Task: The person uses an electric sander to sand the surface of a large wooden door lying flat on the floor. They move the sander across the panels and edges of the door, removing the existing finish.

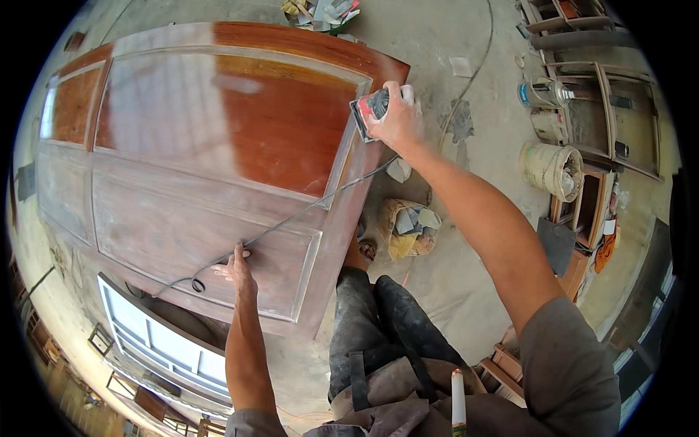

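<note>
A red-and-black electric sander point(375, 106) is gripped from above by my right hand point(399, 119), its pad resting on the right frame edge of a large wooden door point(337, 244). The door's far part is glossy reddish-brown; its near part is dull and pale with dust. From the sander a dark power cord point(298, 214) trails across the door to the left. My left hand point(237, 268) is low over the near panel, with the cord between its closed fingers; the fingertips show only partly.
Beside the door's right edge stands an open sack point(410, 228) of scraps. Farther right are a pale bucket point(551, 170), a metal can point(545, 95) and wooden frames point(619, 109). A bluish-white framed panel point(156, 342) lies at the lower left. Another cord point(477, 73) runs along the floor.
</note>
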Demonstrator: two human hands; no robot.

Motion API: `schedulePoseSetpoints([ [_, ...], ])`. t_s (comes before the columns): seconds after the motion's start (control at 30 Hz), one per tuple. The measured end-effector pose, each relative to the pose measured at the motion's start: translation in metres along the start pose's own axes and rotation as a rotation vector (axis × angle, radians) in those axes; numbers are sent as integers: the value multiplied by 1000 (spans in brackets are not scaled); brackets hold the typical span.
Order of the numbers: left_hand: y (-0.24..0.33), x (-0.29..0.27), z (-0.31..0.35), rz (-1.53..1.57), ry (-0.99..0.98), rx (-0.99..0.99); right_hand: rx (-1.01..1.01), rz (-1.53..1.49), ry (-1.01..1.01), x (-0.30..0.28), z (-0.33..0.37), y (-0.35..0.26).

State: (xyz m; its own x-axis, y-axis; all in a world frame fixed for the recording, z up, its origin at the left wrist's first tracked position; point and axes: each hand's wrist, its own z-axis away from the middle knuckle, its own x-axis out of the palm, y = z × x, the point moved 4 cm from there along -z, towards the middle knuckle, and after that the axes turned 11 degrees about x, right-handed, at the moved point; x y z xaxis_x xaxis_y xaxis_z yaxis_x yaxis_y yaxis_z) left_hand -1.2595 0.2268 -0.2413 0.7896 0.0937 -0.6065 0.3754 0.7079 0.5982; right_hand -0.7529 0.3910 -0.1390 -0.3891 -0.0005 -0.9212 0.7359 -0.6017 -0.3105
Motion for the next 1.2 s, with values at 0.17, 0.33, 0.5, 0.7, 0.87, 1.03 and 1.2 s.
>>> schedulePoseSetpoints([
  [0.17,0,1,3,-19,37,-67,21,-12,22,-11,-57,-2],
  [0.33,-10,9,-3,91,58,-63,74,0,63,-25,-109,0],
  [0.5,-53,-6,-29,234,-84,-151,-13,-12,31,-18,-76,-9],
  [0.7,-51,-11,-32,27,-6,-72,-159,-36,-110,8,66,-25],
  [0.87,-36,-4,-22,87,-135,-23,-279,-76,-276,22,170,-16],
  [1.03,-49,-8,-24,3,-178,37,-295,-76,-274,17,176,0],
  [1.2,-70,-39,-47,-348,-244,239,-190,-96,-88,-4,80,6],
])
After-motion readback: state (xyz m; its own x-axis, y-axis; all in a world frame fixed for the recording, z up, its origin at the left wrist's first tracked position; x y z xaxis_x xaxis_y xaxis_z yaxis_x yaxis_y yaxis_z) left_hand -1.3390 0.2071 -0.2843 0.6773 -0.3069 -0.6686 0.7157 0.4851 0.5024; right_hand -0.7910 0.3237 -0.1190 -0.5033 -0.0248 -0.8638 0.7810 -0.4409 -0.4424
